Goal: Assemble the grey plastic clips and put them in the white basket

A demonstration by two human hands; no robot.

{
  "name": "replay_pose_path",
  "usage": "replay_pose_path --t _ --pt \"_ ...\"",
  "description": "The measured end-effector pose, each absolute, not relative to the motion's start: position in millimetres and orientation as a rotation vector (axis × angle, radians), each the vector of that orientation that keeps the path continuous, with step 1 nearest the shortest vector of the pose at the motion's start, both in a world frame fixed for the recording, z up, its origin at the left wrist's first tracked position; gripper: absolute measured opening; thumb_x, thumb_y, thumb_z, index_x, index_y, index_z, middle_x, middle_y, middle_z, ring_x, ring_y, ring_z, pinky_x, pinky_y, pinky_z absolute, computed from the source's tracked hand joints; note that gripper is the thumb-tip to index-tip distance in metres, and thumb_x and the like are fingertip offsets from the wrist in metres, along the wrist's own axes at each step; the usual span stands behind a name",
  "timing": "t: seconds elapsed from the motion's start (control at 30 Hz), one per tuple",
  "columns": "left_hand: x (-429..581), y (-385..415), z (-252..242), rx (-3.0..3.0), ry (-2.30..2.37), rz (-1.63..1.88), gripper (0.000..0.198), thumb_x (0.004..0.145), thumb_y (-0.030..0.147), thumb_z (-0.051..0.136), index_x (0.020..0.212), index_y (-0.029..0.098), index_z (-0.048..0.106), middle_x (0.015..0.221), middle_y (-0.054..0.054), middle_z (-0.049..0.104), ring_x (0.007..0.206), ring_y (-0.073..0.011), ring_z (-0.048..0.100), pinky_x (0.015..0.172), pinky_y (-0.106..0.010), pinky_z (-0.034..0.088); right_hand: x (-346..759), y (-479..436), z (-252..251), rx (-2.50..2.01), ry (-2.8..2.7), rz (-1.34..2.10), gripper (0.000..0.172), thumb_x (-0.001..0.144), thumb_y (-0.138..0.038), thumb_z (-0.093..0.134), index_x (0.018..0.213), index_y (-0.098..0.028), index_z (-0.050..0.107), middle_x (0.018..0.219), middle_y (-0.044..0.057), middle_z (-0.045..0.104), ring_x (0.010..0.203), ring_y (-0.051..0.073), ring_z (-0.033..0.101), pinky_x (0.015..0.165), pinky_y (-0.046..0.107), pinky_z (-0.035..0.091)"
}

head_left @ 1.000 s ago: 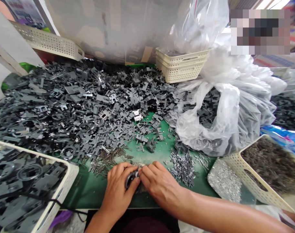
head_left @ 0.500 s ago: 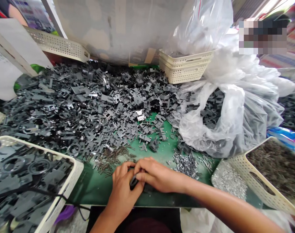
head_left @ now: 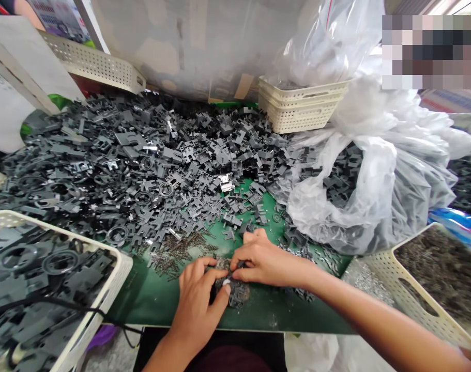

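Observation:
Close to the table's front edge, a dark grey part with an uneven surface sits between my hands, much of it covered by fingers. My left hand grips its left side with thumb and forefinger. Just above it, my right hand is closed in a pinch on a small dark grey piece, whose exact shape the fingers hide. Beyond my left hand lie many small brown springs. Behind them spreads a large heap of grey plastic parts.
A cream basket of grey parts stands at left, a dark cable across it. At right are a basket of thin brownish pieces, a bag of small shiny pieces and a clear plastic bag. Stacked baskets stand behind.
My right hand has moved slightly up and to the right, away from my left fingers, uncovering the grey part between them. The camera view has shifted a little.

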State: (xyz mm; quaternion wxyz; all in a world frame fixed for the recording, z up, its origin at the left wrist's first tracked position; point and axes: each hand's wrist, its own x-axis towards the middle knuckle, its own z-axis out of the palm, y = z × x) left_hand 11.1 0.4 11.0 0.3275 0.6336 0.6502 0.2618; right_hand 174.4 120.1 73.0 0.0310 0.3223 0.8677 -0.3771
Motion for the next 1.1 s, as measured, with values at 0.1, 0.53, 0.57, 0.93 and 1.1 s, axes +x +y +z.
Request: replay_pose_path --t 0.1,0.53,0.57,0.93,1.1 --pt "10.5 -0.8 9.2 1.675 1.701 0.690 0.020 0.086 0.031 0.050 0.100 0.030 0.064 0.111 -0.004 0.054 0.106 -0.0268 0.049 0.090 -0.049 0.040 173.1 122.6 75.8 0.745 2.708 -0.963 0.013 0.089 -0.032 0.062 0.089 -0.024 0.071 0.064 0.001 0.057 0.083 0.021 0.045 0.083 0.038 0.024" --pt "9.1 1.4 7.4 1.656 1.693 0.658 0.016 0.085 0.033 0.052 0.096 0.028 0.063 0.111 -0.005 0.053 0.108 -0.0277 0.048 0.091 -0.050 0.038 169.0 133.2 72.3 0.543 2.633 -1.031 0.019 0.097 -0.030 0.049 0.089 -0.020 0.063 0.074 0.002 0.059 0.087 0.020 0.043 0.078 0.034 0.022" --pt "9.0 1.9 8.3 1.652 1.694 0.654 0.016 0.085 0.033 0.052 0.095 0.028 0.063 0.111 -0.005 0.053 0.108 -0.0278 0.048 0.091 -0.050 0.038 169.9 134.0 70.3 0.541 2.629 -1.058 0.019 0.097 -0.030 0.048 0.089 -0.020 0.063 0.078 0.002 0.060 0.089 0.020 0.043 0.079 0.034 0.022" --pt "8.5 3.2 10.0 1.645 1.698 0.639 0.015 0.084 0.033 0.052 0.092 0.028 0.064 0.110 -0.004 0.054 0.107 -0.0271 0.049 0.091 -0.050 0.039 175.7 129.9 66.4 0.481 2.802 -0.976 0.015 0.097 -0.026 0.047 0.089 -0.021 0.059 0.088 0.001 0.057 0.094 0.019 0.041 0.081 0.034 0.023" --pt "7.6 2.8 9.1 1.645 1.700 0.648 0.017 0.084 0.034 0.052 0.094 0.029 0.064 0.110 -0.004 0.054 0.107 -0.0272 0.049 0.091 -0.050 0.039 178.8 125.6 62.1 0.472 2.837 -0.959 0.013 0.097 -0.024 0.046 0.091 -0.021 0.057 0.089 0.001 0.057 0.095 0.018 0.042 0.082 0.034 0.024"
